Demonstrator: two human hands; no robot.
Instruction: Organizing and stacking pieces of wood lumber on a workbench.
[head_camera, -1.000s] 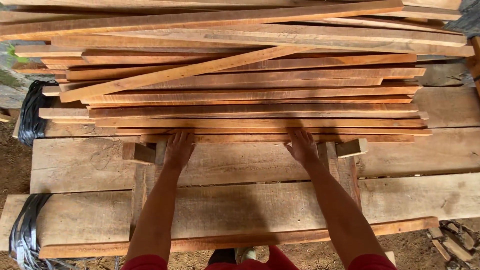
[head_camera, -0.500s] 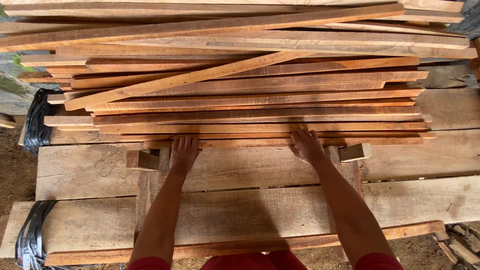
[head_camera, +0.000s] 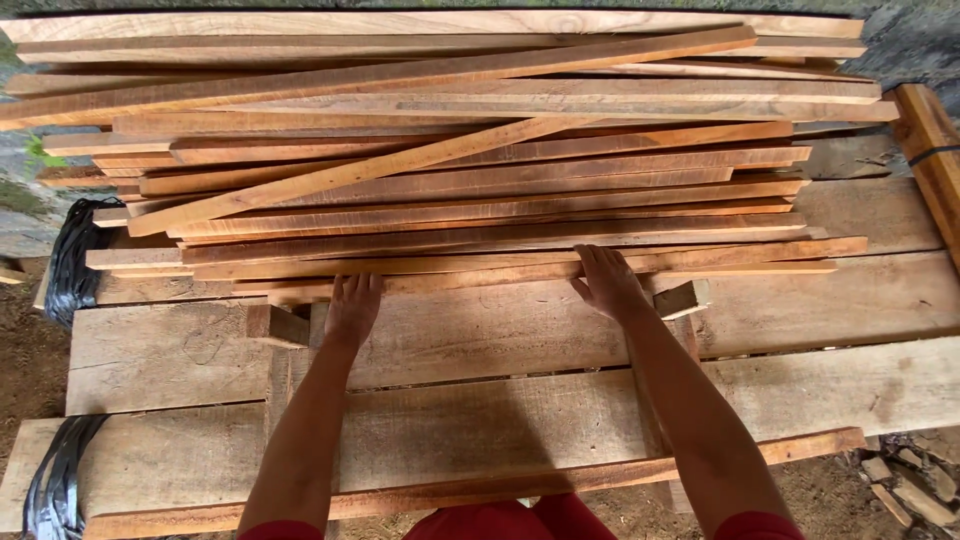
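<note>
nearest me a thick plank (head_camera: 500, 420) runs left to right. just beyond it my left hand (head_camera: 352, 308) and right hand (head_camera: 608, 283) lie flat, fingers spread, on the front slat (head_camera: 480, 268) of the stack; neither is curled around it. the slat's long axis runs crosswise to my arms, tilted slightly. behind it rises the pile of slats (head_camera: 470, 140).

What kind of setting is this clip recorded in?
Probably an outdoor timber yard or sawmill stacking area: a pile of rough-sawn slats lies on wide planks, with bare dirt ground and offcuts beside them.
</note>
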